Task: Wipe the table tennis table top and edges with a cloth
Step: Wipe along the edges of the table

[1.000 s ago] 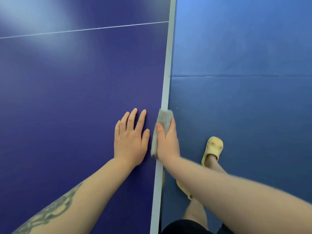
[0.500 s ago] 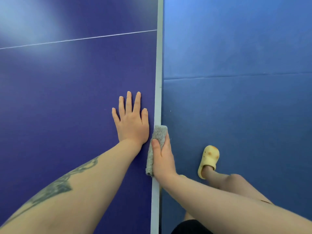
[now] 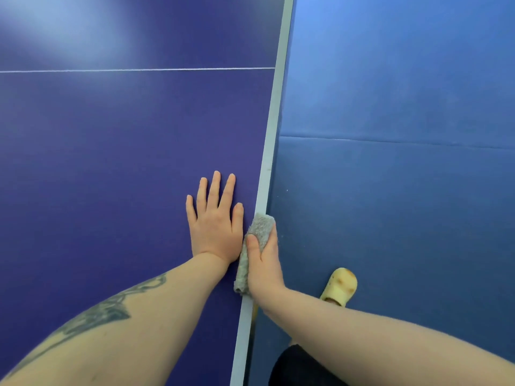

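Grey cloth point(image 3: 255, 247): folded into a long pad, wrapped over the pale side edge point(image 3: 271, 129) of the table tennis table point(image 3: 111, 162). Its long axis runs along that edge, one end pointing away from you, the other back toward your wrist.

Your right hand point(image 3: 264, 263) grips the cloth, thumb on the top face, fingers curled down over the outer side where they can't be seen. This hand is on the edge itself, so it is the working hand.

Your left hand point(image 3: 216, 227) lies flat on the tabletop just inside the edge, fingers straight and slightly spread, holding nothing. It sits just beside the cloth, thumb side nearly touching it.

The bare run of edge stretches away from the cloth toward the thin white line point(image 3: 139, 70) crossing the top. Judgement: the next stroke likely slides along that run.

Beyond the edge: blue floor mats point(image 3: 404, 190), a seam across them, and a yellow clog point(image 3: 341, 285) just off the edge near your right forearm.
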Demonstrator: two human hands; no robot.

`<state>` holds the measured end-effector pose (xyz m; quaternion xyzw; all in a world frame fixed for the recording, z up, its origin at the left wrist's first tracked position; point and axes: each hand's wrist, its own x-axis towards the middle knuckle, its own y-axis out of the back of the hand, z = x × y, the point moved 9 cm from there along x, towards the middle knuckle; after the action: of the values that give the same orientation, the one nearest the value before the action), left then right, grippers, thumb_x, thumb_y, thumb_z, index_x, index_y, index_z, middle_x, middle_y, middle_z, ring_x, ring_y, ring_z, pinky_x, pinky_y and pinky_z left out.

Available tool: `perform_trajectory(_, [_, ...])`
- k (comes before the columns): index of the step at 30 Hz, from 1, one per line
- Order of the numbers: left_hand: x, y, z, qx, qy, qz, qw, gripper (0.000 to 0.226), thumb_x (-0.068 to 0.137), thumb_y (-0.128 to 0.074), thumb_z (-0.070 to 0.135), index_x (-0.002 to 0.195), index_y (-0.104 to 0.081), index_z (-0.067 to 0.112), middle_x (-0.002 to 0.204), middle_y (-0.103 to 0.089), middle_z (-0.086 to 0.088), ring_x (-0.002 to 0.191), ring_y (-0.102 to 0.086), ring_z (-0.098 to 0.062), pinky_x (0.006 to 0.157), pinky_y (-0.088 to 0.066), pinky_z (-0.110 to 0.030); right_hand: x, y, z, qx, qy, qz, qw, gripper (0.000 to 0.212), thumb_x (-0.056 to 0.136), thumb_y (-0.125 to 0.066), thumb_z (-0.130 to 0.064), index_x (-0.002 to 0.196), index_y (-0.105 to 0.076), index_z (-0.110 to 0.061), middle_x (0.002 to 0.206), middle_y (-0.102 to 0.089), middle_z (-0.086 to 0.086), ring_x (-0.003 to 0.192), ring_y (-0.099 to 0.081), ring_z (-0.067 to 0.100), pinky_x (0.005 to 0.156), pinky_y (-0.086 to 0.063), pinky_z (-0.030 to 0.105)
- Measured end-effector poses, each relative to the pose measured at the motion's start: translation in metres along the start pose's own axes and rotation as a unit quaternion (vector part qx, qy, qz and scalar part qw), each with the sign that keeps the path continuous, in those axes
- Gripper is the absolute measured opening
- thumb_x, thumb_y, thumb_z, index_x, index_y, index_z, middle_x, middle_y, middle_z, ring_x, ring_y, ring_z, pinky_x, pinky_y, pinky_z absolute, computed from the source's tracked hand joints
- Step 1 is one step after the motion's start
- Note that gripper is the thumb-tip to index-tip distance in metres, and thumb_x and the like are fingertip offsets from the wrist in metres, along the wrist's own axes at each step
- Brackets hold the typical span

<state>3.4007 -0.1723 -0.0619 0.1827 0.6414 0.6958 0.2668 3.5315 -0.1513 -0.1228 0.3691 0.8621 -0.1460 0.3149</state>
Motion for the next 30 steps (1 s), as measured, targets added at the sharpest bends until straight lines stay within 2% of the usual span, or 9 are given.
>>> perform_trajectory(2, [0.0,0.001,0.0,-0.004,0.002,0.002,1.0,0.059,0.097,-0.016,0.045,0.154,-0.019,0.033,0.162,-0.017,0.002,0.15,-0.009,-0.021,0.121,-0.009,-0.049,0.024,0.002,-0.019,0.009,0.014,-0.004,1.0,0.066,0.104,-0.041,-0.042,0.159,-0.007,-0.03,0.16,-0.026,-0.009,0.142,-0.033,0.01,0.115,-0.031,0.032])
perform_trajectory(7, [0.002,0.001,0.001,-0.001,-0.001,0.001,1.0,0.058,0.098,-0.015,0.045,0.154,-0.019,0.033,0.163,-0.016,0.003,0.151,-0.008,-0.02,0.121,-0.009,-0.049,0.087,0.01,-0.079,0.034,0.034,0.015,0.999,0.063,0.105,-0.039,-0.042,0.158,-0.01,-0.028,0.156,-0.034,-0.007,0.126,-0.044,0.011,0.096,-0.036,0.026])
perform_trajectory(12, [0.001,-0.002,-0.001,-0.003,0.0,-0.001,1.0,0.057,0.099,-0.02,0.044,0.154,-0.021,0.032,0.162,-0.018,0.002,0.15,-0.01,-0.02,0.121,-0.011,-0.05,0.058,0.006,-0.046,-0.002,0.042,0.035,0.998,0.064,0.103,-0.04,-0.043,0.158,-0.009,-0.031,0.16,-0.027,-0.009,0.144,-0.032,0.013,0.117,-0.03,0.04])
perform_trajectory(14, [0.003,-0.002,-0.002,0.0,-0.001,-0.004,1.0,0.056,0.099,-0.021,0.043,0.154,-0.021,0.031,0.162,-0.019,0.002,0.15,-0.011,-0.021,0.12,-0.012,-0.05,0.06,0.004,-0.044,-0.004,0.053,0.015,0.998,0.066,0.103,-0.041,-0.042,0.158,-0.006,-0.031,0.161,-0.024,-0.009,0.145,-0.029,0.012,0.118,-0.03,0.042])
perform_trajectory(20, [0.003,-0.001,-0.002,0.006,-0.003,-0.01,1.0,0.057,0.099,-0.021,0.043,0.154,-0.021,0.03,0.162,-0.019,0.002,0.15,-0.011,-0.021,0.12,-0.013,-0.052,0.112,0.013,-0.097,0.0,0.054,0.02,0.998,0.063,0.105,-0.039,-0.04,0.159,-0.008,-0.029,0.16,-0.026,-0.007,0.141,-0.034,0.015,0.114,-0.029,0.032])
perform_trajectory(26, [0.003,-0.003,-0.002,0.009,-0.004,-0.014,1.0,0.056,0.099,-0.024,0.041,0.154,-0.022,0.03,0.162,-0.019,0.001,0.15,-0.013,-0.022,0.119,-0.014,-0.052,0.058,0.004,-0.051,0.019,0.031,0.004,0.999,0.064,0.104,-0.041,-0.04,0.158,-0.007,-0.033,0.159,-0.027,-0.012,0.143,-0.031,0.008,0.118,-0.028,0.035])
perform_trajectory(30, [0.005,-0.003,-0.002,0.011,-0.005,-0.021,1.0,0.056,0.099,-0.023,0.041,0.154,-0.022,0.029,0.162,-0.019,0.001,0.15,-0.012,-0.022,0.119,-0.015,-0.052,0.089,0.007,-0.072,0.009,0.036,0.029,0.999,0.062,0.104,-0.041,-0.039,0.158,-0.011,-0.029,0.159,-0.028,-0.009,0.143,-0.031,0.011,0.115,-0.027,0.029])
